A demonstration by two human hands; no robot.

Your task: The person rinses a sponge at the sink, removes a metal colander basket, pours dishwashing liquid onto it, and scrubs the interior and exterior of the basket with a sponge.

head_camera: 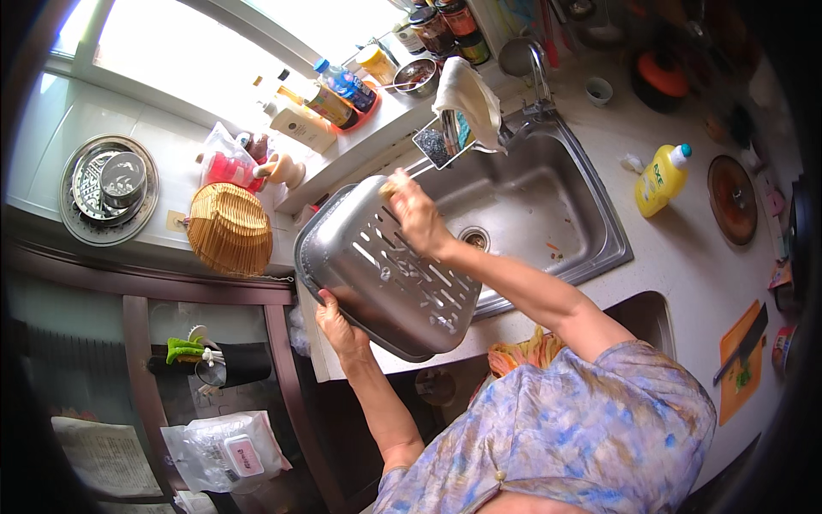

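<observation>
My left hand (343,331) grips the rim of a rectangular stainless-steel drain basket (347,257), thumb over its near-left edge. The basket is tilted up at the left end of the steel sink (520,199), its slotted underside facing me. Water drops and suds show among the slots. My right hand (417,215) is on the upper part of that underside, fingers closed around a small yellowish scrubbing pad (387,189), mostly hidden by the fingers. Orange scraps (552,247) lie on the sink floor near the drain (475,239).
A wire caddy (443,144) with scourers and a draped cloth (467,96) hangs by the faucet (538,77). Bottles (347,83) line the sill. Right of the sink stand yellow AXE dish soap (661,180), a glass lid (732,199) and an orange cutting board (732,392) with a knife (742,344).
</observation>
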